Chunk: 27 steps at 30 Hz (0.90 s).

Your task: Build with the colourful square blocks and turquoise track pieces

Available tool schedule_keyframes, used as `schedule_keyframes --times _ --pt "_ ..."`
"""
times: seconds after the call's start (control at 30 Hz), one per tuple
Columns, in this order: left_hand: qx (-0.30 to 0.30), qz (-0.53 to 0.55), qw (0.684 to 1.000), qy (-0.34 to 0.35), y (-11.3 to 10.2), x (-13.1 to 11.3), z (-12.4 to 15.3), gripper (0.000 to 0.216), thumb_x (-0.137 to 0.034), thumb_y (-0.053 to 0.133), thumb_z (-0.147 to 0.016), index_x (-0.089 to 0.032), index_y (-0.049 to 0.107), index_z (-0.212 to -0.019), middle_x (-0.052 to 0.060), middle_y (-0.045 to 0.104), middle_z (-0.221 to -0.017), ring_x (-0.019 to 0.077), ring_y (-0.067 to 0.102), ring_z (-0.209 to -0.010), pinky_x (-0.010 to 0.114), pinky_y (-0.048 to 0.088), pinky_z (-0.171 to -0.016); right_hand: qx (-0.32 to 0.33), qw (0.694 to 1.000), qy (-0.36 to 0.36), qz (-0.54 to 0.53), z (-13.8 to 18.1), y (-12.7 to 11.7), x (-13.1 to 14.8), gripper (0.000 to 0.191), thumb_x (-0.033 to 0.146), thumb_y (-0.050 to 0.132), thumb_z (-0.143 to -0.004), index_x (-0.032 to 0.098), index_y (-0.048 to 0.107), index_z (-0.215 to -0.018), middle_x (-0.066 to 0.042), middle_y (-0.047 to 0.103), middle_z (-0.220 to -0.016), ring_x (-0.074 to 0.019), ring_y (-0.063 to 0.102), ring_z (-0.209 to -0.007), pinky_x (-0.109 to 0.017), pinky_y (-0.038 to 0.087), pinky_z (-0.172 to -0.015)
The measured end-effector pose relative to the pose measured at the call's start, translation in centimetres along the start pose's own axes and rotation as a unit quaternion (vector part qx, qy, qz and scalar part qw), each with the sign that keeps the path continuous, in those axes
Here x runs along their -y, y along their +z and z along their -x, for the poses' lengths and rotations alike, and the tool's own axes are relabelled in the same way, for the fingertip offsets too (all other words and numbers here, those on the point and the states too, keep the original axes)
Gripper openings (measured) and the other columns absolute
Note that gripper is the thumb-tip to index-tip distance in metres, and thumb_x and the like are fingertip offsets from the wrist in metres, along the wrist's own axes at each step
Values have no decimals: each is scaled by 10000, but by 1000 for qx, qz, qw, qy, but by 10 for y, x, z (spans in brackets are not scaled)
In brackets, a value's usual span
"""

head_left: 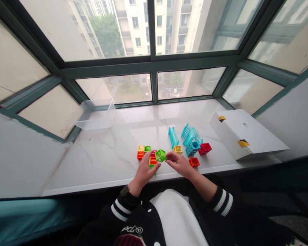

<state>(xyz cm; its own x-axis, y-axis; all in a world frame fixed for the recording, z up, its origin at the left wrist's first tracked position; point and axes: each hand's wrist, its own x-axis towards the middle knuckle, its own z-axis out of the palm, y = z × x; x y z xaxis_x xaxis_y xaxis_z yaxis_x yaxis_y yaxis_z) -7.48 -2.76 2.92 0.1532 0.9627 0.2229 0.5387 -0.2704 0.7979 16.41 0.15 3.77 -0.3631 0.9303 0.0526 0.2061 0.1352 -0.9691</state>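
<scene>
Green block (161, 150), red block (204, 148), orange block (194, 162), yellow block (177, 149)
White marble sill (100, 153) is veined grey; track pieces (188, 135) are coloured teal; black cuffs (222, 201) are banded white.

Left hand (143, 173) curled, right hand (178, 164) reaching inward

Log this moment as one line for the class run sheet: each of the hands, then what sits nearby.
left hand: on green plastic cube frame | right hand: fingertips on same frame | nearby: red plastic cube, teal curved track, white box

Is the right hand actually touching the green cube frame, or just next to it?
Touching. In the head view, the fingertips of the right hand meet the right corner of the green cube frame, with no gap showing.
</scene>
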Motion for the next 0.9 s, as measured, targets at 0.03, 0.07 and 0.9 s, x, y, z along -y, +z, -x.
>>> schedule_keyframes --times 0.03,0.07,0.9 --pt "5 26 1000 -5 0 -4 0 635 -457 688 -966 -257 448 -1519 144 559 -1515 308 544 -1425 505 461 -1192 12 1000 -1 -13 2 2 0 253 357 693 -921 226 649 -1133 -62 776 -1046 -226 771 -980 -385 625 -886" --pt "10 49 999 -10 1 -6 1 627 -437 698 -961 -260 454 -1511 142 571 -1505 302 568 -1404 494 480 -1178 26 999 -3 -23 3 4 0 260 346 696 -918 227 642 -1143 -66 777 -1061 -229 776 -994 -387 630 -885" --pt "10 126 992 16 4 -19 1 460 -340 775 -911 -255 617 -1335 102 683 -1266 265 705 -1151 468 602 -1031 24 994 -96 46 9 0 10 458 306 720 -933 274 612 -1376 -97 664 -1283 -215 727 -1045 -404 655 -890"
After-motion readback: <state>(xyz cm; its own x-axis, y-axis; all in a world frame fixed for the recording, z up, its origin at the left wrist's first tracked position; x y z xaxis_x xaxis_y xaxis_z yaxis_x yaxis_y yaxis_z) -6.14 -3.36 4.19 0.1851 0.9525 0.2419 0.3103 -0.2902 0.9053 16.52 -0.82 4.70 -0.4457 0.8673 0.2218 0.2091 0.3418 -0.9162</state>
